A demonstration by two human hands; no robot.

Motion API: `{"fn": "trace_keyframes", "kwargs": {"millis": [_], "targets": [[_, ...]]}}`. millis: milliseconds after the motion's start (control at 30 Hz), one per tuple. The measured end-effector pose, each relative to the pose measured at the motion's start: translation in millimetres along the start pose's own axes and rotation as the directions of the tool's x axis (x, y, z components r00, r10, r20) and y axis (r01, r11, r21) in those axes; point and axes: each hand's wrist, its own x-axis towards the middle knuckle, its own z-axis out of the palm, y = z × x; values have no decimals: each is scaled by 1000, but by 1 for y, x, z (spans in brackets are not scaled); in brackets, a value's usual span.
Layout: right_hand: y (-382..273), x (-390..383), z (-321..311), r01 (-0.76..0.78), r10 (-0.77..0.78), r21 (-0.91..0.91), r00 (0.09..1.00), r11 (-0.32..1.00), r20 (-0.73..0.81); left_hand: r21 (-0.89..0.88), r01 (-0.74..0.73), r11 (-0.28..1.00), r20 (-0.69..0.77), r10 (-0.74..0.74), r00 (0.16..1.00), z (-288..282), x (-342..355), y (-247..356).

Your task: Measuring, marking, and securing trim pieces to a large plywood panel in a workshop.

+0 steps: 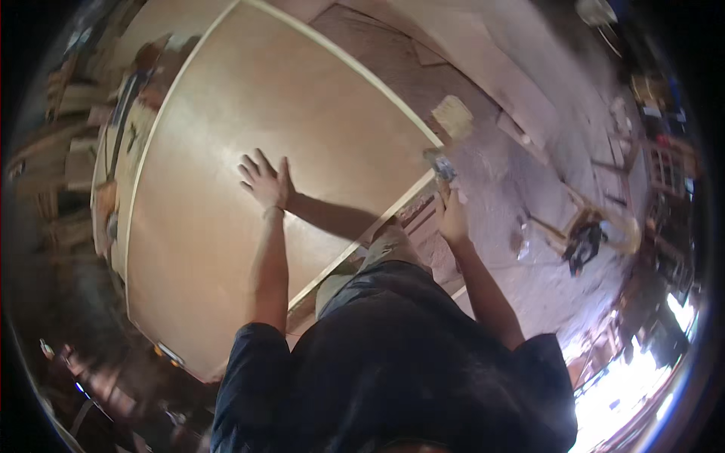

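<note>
Our broad tan panel with pale edging [215,204] lay before us, its far corner cut off, its smooth face faintly glossy; our left hand [266,183] rested there, fingers spread, while our right hand [453,217] clutched a blurred, grey-headed tool [440,164] beside its right corner.

The broad brown board [219,113] is bearing the left hand [266,183]; right of the board, the dusty floor [491,196] is carrying a yellowish slab [452,117] and, farther off, a tan frame [559,237].
</note>
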Motion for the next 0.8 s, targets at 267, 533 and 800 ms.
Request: {"fn": "trace_keyframes", "kwargs": {"millis": [267,533,800], "targets": [[26,5,25,538,-629,-331,706,775,-325,-47,398,916,294,-368,882,-59,-253,-87],[8,-25,28,541,-668,-493,736,681,-115,-252,938,236,315,-897,310,-48,-392,-167],[-27,-82,138,651,-667,-705,661,281,344,-735,639,226,336,-698,633,-33,-426,-190]]}}
